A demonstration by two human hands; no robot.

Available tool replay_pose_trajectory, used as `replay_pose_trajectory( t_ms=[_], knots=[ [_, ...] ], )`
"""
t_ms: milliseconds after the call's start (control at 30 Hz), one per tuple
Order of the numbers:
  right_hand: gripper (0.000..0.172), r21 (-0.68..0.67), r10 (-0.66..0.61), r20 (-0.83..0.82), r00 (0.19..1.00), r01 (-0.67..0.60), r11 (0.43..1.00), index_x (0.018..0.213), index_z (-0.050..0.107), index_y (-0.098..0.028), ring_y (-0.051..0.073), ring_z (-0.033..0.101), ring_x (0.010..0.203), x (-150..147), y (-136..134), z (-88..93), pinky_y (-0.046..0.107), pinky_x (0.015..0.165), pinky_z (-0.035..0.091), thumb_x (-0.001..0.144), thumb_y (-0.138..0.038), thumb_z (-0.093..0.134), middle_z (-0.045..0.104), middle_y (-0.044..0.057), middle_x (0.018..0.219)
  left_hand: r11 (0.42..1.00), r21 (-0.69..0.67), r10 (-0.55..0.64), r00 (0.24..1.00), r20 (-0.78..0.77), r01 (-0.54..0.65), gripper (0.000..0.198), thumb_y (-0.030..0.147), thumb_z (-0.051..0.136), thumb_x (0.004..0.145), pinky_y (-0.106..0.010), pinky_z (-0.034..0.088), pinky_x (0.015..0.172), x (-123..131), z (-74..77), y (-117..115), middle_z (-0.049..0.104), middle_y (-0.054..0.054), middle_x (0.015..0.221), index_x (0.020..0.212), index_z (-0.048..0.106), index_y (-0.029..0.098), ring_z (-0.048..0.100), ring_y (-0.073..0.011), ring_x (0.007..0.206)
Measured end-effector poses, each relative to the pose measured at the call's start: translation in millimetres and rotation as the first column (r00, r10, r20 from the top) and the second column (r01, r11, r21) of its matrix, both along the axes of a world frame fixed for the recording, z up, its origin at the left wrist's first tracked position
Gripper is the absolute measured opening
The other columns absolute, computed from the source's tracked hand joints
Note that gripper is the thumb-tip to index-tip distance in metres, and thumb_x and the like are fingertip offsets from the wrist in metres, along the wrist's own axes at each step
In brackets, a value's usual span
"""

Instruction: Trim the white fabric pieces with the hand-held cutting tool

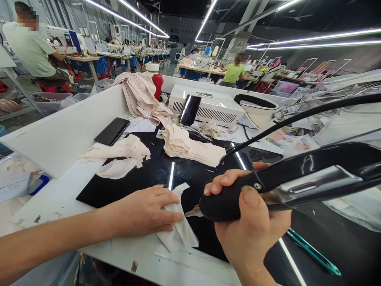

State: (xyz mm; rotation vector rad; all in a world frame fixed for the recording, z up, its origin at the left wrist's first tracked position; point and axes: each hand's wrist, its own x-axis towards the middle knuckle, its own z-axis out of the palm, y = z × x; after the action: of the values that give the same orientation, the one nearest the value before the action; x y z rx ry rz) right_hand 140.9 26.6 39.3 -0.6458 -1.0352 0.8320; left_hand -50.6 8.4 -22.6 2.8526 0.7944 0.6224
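My right hand [253, 226] is wrapped around a black corded hand tool [232, 198] with a silver lever along its side. The tool's narrow metal tip [193, 211] points left toward a small cream fabric piece [181, 226] near the board's front edge. I cannot tell whether the tip touches the cloth. My left hand [149, 210] lies on the same piece with fingers stretched out, pressing it down. Beyond, a stack of cream fabric pieces [193, 147] and a loose cream bundle [125, 153] lie on the glossy black board [143, 184].
Behind stands a white vented box [205, 104] with a phone [190, 109] leaning on it. Another dark phone [111, 131] lies left. Draped cloth [139, 95] hangs over the white side panel [74, 127]. Teal snips [315, 252] lie right. A black cable [297, 115] crosses above. Other people sit at sewing machines.
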Motion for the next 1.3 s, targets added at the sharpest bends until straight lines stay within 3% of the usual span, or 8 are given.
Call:
replay_pose_trajectory(
  t_ms=[400,533,633,767,933,1167,1300],
  knots=[
    [0.039,0.03,-0.02,0.024,1.0,0.019,0.999,0.109,0.056,-0.026,0.015,0.061,0.053,-5,7,-1.6,0.03,0.047,0.052,0.08,-0.036,0.081,0.065,-0.006,0.072,0.999,-0.011,0.042,0.999,0.004,-0.041,0.026,0.034,0.066,0.102,-0.043,0.05,0.109,6,0.2,-9,0.064,-0.014,0.129,0.123,0.067,0.019,0.063,-0.0279,0.119],
    [0.039,0.022,-0.02,0.03,0.999,0.019,1.0,0.108,0.056,-0.027,0.015,0.06,0.052,-4,5,-1.3,0.03,0.048,0.053,0.08,-0.037,0.081,0.063,-0.006,0.071,0.995,-0.078,0.068,0.998,0.018,-0.066,0.028,0.03,0.068,0.101,-0.039,0.054,0.103,8,5.9,-11,0.067,-0.012,0.124,0.124,0.065,0.014,0.065,-0.0261,0.114],
    [0.04,0.016,-0.015,0.023,1.0,0.015,1.0,0.108,0.056,-0.027,0.015,0.059,0.052,-3,3,-2.3,0.03,0.047,0.052,0.079,-0.038,0.082,0.063,-0.006,0.072,0.996,-0.082,0.036,0.999,0.032,-0.034,0.016,0.015,0.058,0.103,-0.035,0.055,0.102,8,10.6,2,0.07,-0.011,0.119,0.117,0.065,0.012,0.065,-0.023,0.112],
    [0.038,0.024,-0.031,0.024,0.999,0.03,0.999,0.106,0.058,-0.027,0.014,0.058,0.053,-3,3,-3.5,0.029,0.047,0.052,0.078,-0.039,0.082,0.063,-0.006,0.072,0.988,-0.08,-0.136,0.991,-0.008,0.135,0.033,-0.005,0.051,0.091,-0.036,0.047,0.115,6,12.4,35,0.068,-0.014,0.129,0.119,0.064,0.008,0.06,-0.0246,0.127],
    [0.034,0.026,-0.031,0.039,0.999,0.03,0.999,0.102,0.059,-0.028,0.014,0.058,0.054,-3,3,-5.1,0.029,0.049,0.052,0.08,-0.04,0.081,0.062,-0.007,0.072,0.962,-0.15,-0.239,0.97,-0.049,0.23,0.044,-0.011,0.049,0.085,-0.031,0.052,0.108,1,9.1,64,0.069,-0.013,0.13,0.119,0.067,0.01,0.064,-0.0233,0.123],
    [0.037,0.018,-0.04,0.045,0.998,0.039,0.999,0.107,0.058,-0.027,0.015,0.062,0.053,-1,2,-3.9,0.031,0.05,0.053,0.08,-0.038,0.08,0.064,-0.007,0.072,0.974,-0.115,-0.203,0.977,-0.071,0.194,0.049,-0.011,0.047,0.086,-0.03,0.053,0.108,-19,8.5,62,0.069,-0.012,0.134,0.123,0.068,0.014,0.065,-0.0209,0.126],
    [0.039,0.022,-0.027,0.045,0.999,0.026,0.999,0.108,0.058,-0.027,0.015,0.063,0.053,-1,2,-0.9,0.03,0.049,0.053,0.078,-0.037,0.082,0.066,-0.007,0.071,0.967,-0.048,-0.256,0.959,-0.122,0.251,0.044,-0.008,0.049,0.09,-0.032,0.049,0.114,-23,5.6,60,0.065,-0.015,0.142,0.126,0.067,0.01,0.058,-0.0231,0.137]
  ],
)
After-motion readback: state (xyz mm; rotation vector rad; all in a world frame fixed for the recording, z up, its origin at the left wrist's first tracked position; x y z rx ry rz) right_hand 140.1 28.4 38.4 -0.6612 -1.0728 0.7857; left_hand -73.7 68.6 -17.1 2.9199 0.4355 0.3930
